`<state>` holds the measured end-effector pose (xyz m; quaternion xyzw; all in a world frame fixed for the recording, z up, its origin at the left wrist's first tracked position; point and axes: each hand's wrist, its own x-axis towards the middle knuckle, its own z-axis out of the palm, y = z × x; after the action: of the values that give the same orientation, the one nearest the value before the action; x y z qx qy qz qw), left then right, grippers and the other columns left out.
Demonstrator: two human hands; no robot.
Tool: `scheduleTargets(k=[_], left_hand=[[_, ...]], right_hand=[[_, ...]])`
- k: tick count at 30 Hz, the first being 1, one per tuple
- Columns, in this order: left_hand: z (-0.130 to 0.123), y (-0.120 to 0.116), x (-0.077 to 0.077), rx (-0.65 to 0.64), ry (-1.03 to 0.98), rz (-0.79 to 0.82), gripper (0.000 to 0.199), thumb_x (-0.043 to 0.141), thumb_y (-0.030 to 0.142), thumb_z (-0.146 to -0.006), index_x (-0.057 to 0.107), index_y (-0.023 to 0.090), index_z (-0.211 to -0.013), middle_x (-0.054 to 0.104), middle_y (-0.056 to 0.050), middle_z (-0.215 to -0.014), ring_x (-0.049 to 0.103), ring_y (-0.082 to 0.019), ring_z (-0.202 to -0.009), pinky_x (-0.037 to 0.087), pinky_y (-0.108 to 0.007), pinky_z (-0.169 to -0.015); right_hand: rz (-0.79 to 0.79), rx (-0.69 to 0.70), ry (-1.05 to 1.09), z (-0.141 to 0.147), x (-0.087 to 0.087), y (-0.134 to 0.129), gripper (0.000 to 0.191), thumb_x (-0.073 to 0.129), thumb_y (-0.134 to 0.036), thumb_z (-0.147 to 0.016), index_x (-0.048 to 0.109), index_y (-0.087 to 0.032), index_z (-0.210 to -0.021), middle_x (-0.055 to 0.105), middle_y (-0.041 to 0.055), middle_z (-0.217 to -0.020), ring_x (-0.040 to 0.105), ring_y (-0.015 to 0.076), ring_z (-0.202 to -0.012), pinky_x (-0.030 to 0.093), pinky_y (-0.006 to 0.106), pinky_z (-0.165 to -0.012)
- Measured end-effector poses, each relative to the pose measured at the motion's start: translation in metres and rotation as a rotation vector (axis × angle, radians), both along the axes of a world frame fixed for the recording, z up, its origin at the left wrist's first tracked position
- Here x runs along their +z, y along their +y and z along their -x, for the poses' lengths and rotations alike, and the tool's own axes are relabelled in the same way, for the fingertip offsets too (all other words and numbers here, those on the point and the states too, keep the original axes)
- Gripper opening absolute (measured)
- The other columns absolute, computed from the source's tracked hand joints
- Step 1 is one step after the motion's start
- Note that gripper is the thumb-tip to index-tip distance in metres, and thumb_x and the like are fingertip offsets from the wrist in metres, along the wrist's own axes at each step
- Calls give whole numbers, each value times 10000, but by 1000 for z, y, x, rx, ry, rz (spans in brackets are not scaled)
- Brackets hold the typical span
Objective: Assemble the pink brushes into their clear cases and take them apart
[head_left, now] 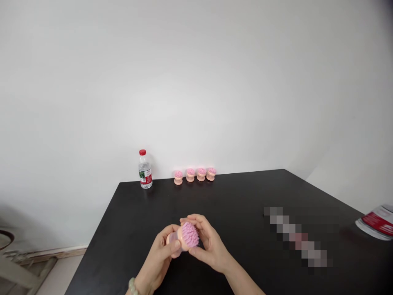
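A pink bristle brush [190,235] with a peach-coloured, partly clear base is held above the near part of the black table [233,205]. My left hand [162,250] is closed round its base, the thumb on the near side. At the bristle end, my right hand [211,246] curves round the rim, with fingertips on the far side and the thumb near the lower edge. The brush is tilted, bristles facing right and toward me. A beaded bracelet [132,286] is on my left wrist.
Several similar brushes [190,175] stand in a row along the wall, bristles up. Left of them is an upright water bottle [145,170] with a red cap. A pixelated strip crosses the table at right. A red and white object [377,222] sits at the right edge.
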<state>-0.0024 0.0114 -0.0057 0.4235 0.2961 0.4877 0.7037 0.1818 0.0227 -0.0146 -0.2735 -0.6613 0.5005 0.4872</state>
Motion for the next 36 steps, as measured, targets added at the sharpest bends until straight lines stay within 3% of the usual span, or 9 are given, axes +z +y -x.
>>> scheduleTargets(k=[7, 12, 18, 27, 32, 36], left_hand=[[-2, -2, -10, -91, -214, 235, 427, 872, 425, -651, 745, 131, -933, 623, -37, -811, 544, -109, -685, 429, -243, -661], [-4, -2, -9, -100, -247, 272, 400, 875, 397, -669, 743, 127, -932, 618, -28, -796, 551, -95, -682, 444, -234, -677], [-3, -1, -6, -119, -170, 139, 377, 828, 421, -729, 703, 116, -913, 575, -12, -740, 492, -86, -650, 401, -233, -661], [3, 1, -7, -59, 178, -81, 468, 916, 341, -585, 642, 164, -921, 614, -11, -847, 491, -143, -768, 379, -257, -695], [-1, 0, -5, -104, 144, -69, 462, 912, 338, -586, 631, 162, -908, 614, -11, -850, 487, -143, -772, 379, -257, -706], [-3, 1, -7, -98, 40, 6, 441, 902, 373, -600, 617, 165, -865, 570, 11, -786, 437, -107, -700, 349, -226, -650]], right_hand=[[-35, 51, -46, -6, 9, -2, 591, 754, -242, -767, 506, -280, -1302, 606, 123, -1341, 610, 289, -1198, 464, 479, -1022], [-57, 43, -93, -9, 13, -1, 566, 738, -219, -770, 520, -271, -1289, 613, 115, -1327, 606, 289, -1201, 462, 483, -1035], [-124, -34, -200, -10, 13, 2, 559, 765, -209, -744, 553, -287, -1256, 639, 74, -1250, 628, 275, -1132, 479, 433, -1001], [-345, -149, -368, -11, 12, 6, 428, 836, -392, -712, 624, -279, -1066, 630, 66, -1040, 616, 278, -970, 525, 405, -823], [-425, -265, -364, -5, 2, 9, 644, 815, -704, -574, 585, -250, -969, 605, 69, -920, 594, 271, -837, 529, 392, -712], [-444, -201, -319, -5, 3, 8, 883, 776, -762, -568, 536, -229, -1229, 607, 124, -1130, 606, 320, -1023, 533, 461, -884]])
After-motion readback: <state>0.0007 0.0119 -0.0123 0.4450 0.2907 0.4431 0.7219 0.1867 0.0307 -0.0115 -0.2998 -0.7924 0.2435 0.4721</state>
